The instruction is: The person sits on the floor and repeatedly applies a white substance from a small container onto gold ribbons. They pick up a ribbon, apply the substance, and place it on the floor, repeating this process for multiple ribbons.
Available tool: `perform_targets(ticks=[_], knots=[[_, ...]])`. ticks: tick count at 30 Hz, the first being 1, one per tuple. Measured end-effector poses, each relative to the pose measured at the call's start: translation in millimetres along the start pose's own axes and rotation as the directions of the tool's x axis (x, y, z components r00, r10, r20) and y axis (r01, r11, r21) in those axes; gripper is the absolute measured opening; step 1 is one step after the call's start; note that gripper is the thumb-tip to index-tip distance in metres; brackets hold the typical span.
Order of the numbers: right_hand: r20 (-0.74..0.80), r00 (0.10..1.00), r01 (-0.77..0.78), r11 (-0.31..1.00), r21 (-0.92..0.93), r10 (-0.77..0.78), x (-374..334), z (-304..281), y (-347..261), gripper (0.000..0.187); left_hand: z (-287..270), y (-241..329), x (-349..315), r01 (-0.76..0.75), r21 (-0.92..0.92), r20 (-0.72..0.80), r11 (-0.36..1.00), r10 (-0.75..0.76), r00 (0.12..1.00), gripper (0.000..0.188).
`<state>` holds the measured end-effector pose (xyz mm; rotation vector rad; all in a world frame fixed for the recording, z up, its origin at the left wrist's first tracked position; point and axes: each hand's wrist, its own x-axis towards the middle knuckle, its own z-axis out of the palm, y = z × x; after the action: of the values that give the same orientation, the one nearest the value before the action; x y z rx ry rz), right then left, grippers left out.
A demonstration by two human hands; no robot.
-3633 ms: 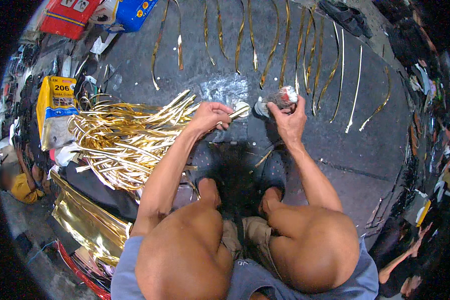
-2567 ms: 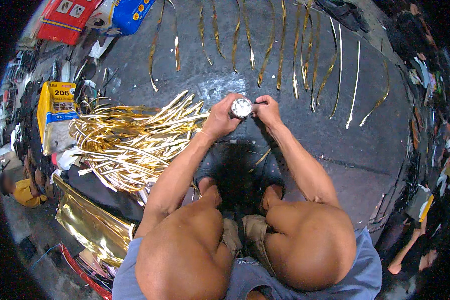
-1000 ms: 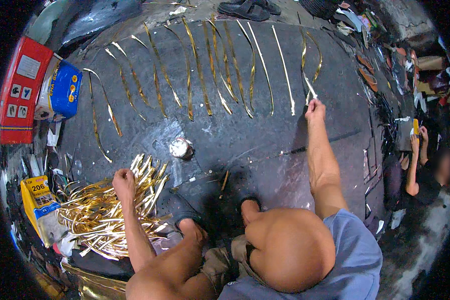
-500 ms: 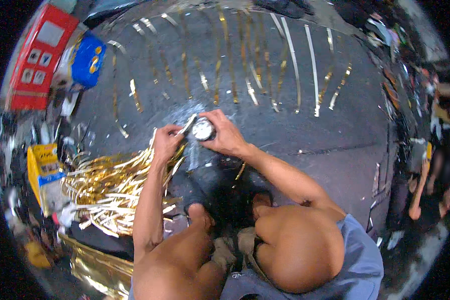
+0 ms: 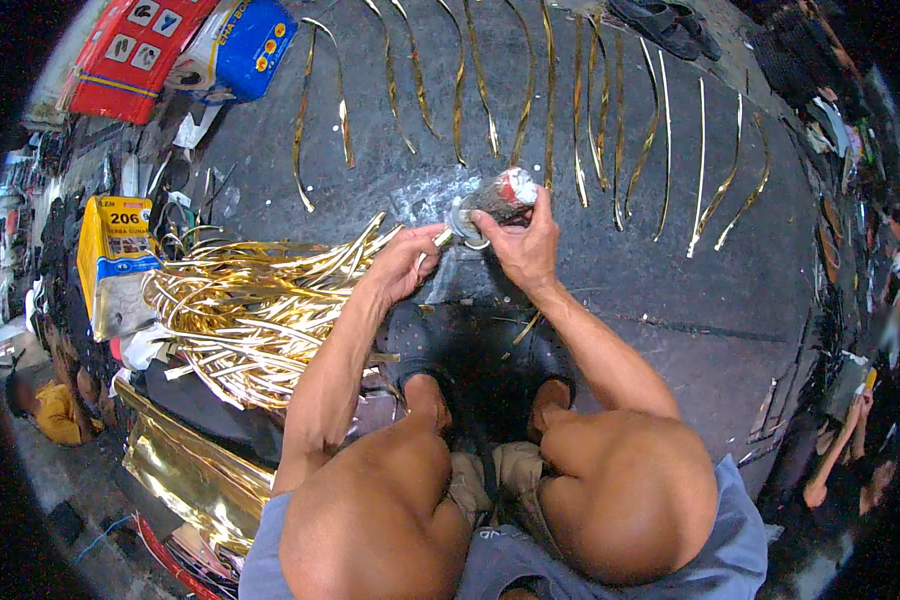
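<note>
Down on the dark floor [image 5: 670, 300], a heap of gold strips [image 5: 260, 310] lies at the left edge, beside a yellow packet [image 5: 115, 260]. Just right of it the left hand [image 5: 402, 265] pinches a thin stick [image 5: 444, 236], its tip at the mouth of a small tin [image 5: 485, 205]. The right hand [image 5: 525, 245] is closed around that tin, tilting it. Whatever the tin contains is hidden. Single gold strips [image 5: 580, 110] lie spread along the far edge.
</note>
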<state>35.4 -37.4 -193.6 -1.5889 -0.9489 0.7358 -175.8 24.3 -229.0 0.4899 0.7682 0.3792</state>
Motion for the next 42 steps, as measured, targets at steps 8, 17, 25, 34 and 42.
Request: perform_targets(ticks=[8,17,25,34,42], knots=[[-0.143,0.981,-0.163,0.957,-0.242,0.131,6,-62,33,0.058,13,11,10,-0.033,0.673,-0.129,0.739,0.162,0.978,0.028],[0.243,0.967,0.177,0.897,-0.406,-0.081,-11,-11,28,0.068,-7,-4,51,0.002,0.929,-0.147,0.370,0.365,0.919,0.012],[0.340,0.896,0.422,0.787,-0.451,-0.287,-23,-15,39,0.068,47,-3,21,-0.437,0.866,0.256,0.244,0.534,0.806,0.065],[0.179,0.910,-0.326,0.911,-0.255,0.375,9,-25,111,0.049,48,-13,31,-0.447,0.874,0.259,0.190,0.597,0.759,0.055],[0.172,0.791,-0.609,0.782,0.136,0.587,22,-15,86,0.035,51,-13,29,-0.425,0.882,0.238,0.205,0.586,0.775,0.051]])
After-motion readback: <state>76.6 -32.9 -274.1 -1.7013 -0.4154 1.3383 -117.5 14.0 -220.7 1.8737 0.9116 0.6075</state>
